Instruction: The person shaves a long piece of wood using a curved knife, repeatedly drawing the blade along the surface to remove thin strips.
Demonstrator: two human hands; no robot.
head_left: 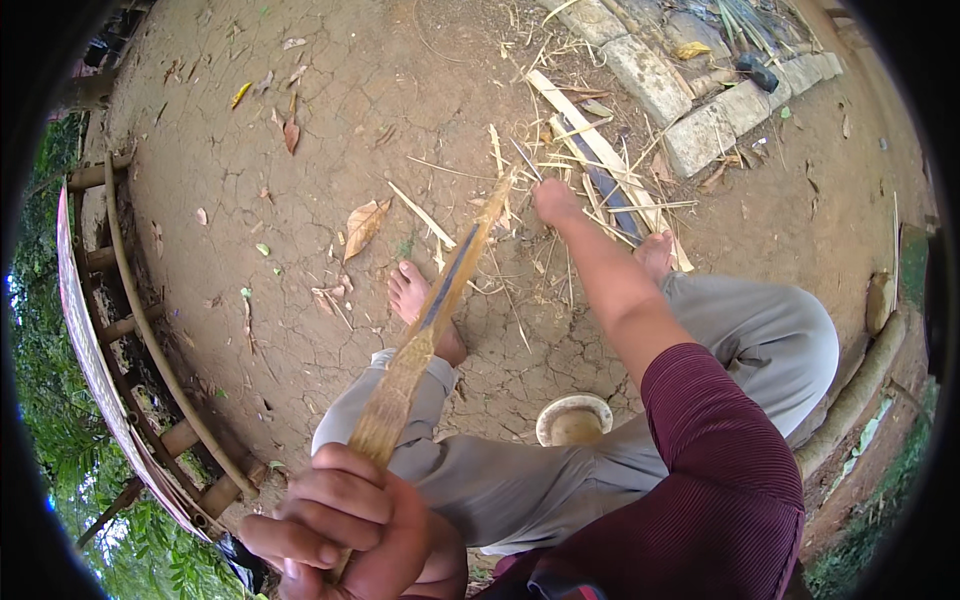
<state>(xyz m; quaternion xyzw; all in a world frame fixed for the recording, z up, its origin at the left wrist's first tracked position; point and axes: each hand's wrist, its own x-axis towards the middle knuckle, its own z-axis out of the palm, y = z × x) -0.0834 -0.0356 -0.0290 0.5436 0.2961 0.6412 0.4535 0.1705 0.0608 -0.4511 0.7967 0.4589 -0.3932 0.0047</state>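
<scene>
My left hand (345,520), low in the view, is wrapped round the near end of a long flat wooden strip (400,385). The strip slants up and away over my bare left foot, narrows toward its far tip, and has a dark streak along its middle. Beside that far tip, my right hand (556,203) is closed round a knife (525,160), whose thin blade points up and left. The knife's handle is hidden in my fist. Whether the blade touches the strip I cannot tell.
Pale split lengths of wood (612,165) lie by my right foot among shavings. Stone blocks (715,130) stand at the upper right. A whitish round bowl (573,403) is between my legs. Dry leaves (365,228) dot the cracked earth; a pole railing (140,290) runs along the left.
</scene>
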